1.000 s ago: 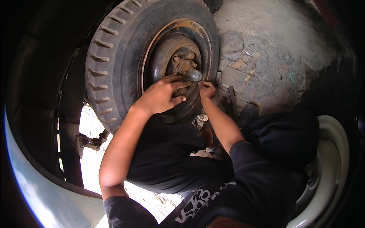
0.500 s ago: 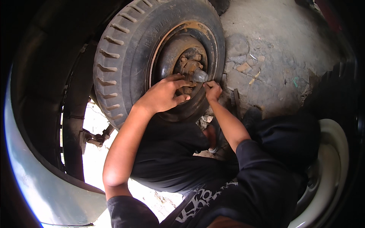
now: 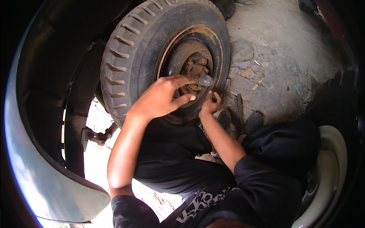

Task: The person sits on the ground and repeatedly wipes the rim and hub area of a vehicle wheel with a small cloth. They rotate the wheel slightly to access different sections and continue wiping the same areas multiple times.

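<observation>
A big black tyre (image 3: 131,72) on a rusty rim (image 3: 161,62) stands upright in front of me. At its centre is a rusty hub (image 3: 195,68) with bolts and a grey, blunt-ended hub cap (image 3: 205,79) sticking out. My left hand (image 3: 161,97) reaches over the rim, index finger stretched to the hub beside the cap, thumb apart below it; I see nothing held in it. Just below the cap, clear of it, is my right hand (image 3: 210,104), its fingers curled together. Whatever they may pinch is too small to make out.
Left of me curves a pale, shiny fender (image 3: 49,182) over a dark wheel well. Stone chips (image 3: 249,72) and debris lie on the rough ground at right. A dark bar (image 3: 238,106) lies near my shoes (image 3: 254,121). A cream wheel rim (image 3: 334,163) is at lower right.
My right hand has drawn down and away from the hub cap, its fingers turned upward. My left hand stays at the hub. The whole view has shifted slightly.
</observation>
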Available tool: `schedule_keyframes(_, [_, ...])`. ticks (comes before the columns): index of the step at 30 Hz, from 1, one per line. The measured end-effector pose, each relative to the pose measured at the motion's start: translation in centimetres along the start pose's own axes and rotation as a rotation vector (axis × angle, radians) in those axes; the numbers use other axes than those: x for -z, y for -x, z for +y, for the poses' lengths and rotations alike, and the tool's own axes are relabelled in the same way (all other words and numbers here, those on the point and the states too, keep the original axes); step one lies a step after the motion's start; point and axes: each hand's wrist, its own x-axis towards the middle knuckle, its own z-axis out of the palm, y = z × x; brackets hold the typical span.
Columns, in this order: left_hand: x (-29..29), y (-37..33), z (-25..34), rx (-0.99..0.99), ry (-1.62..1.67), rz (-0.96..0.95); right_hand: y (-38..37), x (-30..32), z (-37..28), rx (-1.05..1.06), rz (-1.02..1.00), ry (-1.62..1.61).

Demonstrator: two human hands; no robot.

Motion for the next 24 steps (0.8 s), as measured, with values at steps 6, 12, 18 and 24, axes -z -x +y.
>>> schedule_keyframes(6, [1.9,1.3,0.1,0.055,0.025,0.12,4.5,-3.2,-12.2,0.098,-0.208,-0.554])
schedule_keyframes(12, [0.4,-0.1,-0.5,0.006,0.064,0.27,10.4,-2.6,-16.6,-0.024,-0.919,-0.517])
schedule_keyframes(18, [0.8,0.4,-0.3,0.115,0.198,0.29,12.0,-1.9,-17.5,0.052,-0.989,-0.474])
schedule_keyframes(24, [1.1,0.1,-0.3,0.218,0.238,0.377,9.3,-1.9,-18.8,0.154,-1.112,-0.366])
